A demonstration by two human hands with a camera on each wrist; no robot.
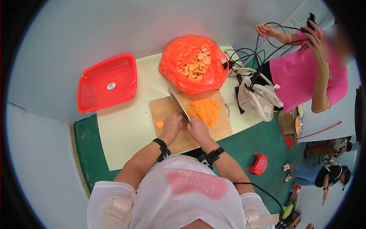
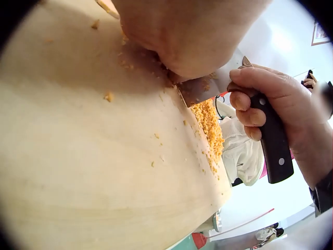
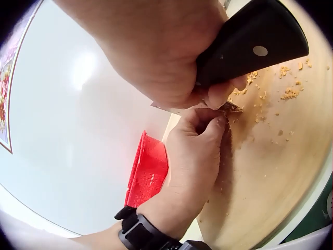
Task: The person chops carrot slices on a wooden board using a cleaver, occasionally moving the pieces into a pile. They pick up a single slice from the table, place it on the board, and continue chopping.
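My right hand (image 1: pixel 199 129) grips the black handle (image 2: pixel 274 138) of a cleaver (image 1: pixel 178 104), its broad blade standing on edge on the wooden cutting board (image 1: pixel 162 108). Close against the blade's left side, my left hand (image 1: pixel 172 126) rests low on the board. In the right wrist view, the fingers and thumb of the left hand (image 3: pixel 195 156) bend in at the blade; I cannot tell what is under them. Finely chopped carrot (image 1: pixel 206 111) is heaped right of the blade. One round carrot slice (image 1: pixel 159 124) lies left of the left hand.
An orange-red plastic bag (image 1: pixel 171 74) full of carrot slices (image 1: pixel 196 63) stands behind the board. A red basin (image 1: pixel 127 82) is at the table's left. At right, a person in pink (image 1: pixel 301 76) holds black cables beside a white cloth bag (image 1: pixel 257 97). A red stool (image 1: pixel 258 164) stands on the floor.
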